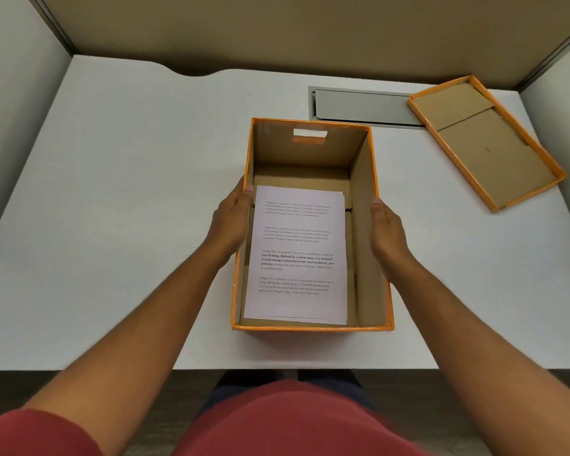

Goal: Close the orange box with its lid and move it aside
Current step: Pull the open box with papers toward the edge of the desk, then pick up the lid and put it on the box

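You look down on a white desk [119, 199] with a shallow curved notch in its far edge. Tan partition panels [277, 31] stand behind the desk, and pale panels [10, 103] close it on both sides. Near the far right of the desk you see a grey rectangular hatch [359, 105] set flush into the top. Below the near edge you see dark floor [79, 383] and a red shirt [283, 419].
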The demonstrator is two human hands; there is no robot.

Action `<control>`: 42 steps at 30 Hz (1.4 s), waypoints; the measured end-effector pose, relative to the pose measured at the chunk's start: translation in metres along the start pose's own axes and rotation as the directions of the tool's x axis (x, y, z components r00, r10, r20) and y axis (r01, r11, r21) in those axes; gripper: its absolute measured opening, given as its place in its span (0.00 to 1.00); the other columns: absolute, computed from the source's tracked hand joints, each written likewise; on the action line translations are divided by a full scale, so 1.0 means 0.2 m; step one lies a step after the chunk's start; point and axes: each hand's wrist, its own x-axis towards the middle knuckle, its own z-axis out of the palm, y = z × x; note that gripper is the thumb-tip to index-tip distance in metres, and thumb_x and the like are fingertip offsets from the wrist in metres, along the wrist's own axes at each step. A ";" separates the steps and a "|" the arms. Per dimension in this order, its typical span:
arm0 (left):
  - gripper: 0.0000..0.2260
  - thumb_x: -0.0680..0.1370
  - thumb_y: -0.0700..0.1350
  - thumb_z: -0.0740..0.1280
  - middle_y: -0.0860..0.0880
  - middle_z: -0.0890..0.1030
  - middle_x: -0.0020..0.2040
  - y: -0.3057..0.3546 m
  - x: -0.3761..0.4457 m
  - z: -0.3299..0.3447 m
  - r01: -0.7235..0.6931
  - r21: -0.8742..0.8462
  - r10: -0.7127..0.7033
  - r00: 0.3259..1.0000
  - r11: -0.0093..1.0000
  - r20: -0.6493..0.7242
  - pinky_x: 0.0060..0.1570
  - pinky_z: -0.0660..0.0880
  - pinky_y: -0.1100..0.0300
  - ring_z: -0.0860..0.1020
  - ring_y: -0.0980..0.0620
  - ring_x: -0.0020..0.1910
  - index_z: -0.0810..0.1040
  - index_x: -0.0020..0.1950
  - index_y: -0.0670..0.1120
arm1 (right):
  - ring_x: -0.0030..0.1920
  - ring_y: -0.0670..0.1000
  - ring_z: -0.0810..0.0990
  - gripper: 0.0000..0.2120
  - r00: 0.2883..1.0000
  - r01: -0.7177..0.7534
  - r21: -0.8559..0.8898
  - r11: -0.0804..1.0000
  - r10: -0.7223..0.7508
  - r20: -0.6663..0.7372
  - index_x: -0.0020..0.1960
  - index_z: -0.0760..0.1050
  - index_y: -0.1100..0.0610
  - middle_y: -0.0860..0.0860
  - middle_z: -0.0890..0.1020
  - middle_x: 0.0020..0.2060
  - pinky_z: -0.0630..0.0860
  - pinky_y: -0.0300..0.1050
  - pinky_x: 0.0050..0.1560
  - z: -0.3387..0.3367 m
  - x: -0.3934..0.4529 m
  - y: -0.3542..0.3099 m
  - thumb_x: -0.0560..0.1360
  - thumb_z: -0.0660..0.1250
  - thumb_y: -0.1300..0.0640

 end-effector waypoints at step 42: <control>0.29 0.86 0.53 0.57 0.45 0.52 0.87 0.50 -0.25 1.87 -0.576 0.691 0.174 0.808 0.437 0.563 0.82 0.51 0.43 0.47 0.42 0.86 0.54 0.86 0.49 | 0.61 0.63 0.73 0.28 0.942 0.322 -0.769 0.552 -0.270 0.201 0.71 0.69 0.61 0.59 0.74 0.66 0.65 0.59 0.68 -1.10 0.83 0.80 0.77 0.61 0.45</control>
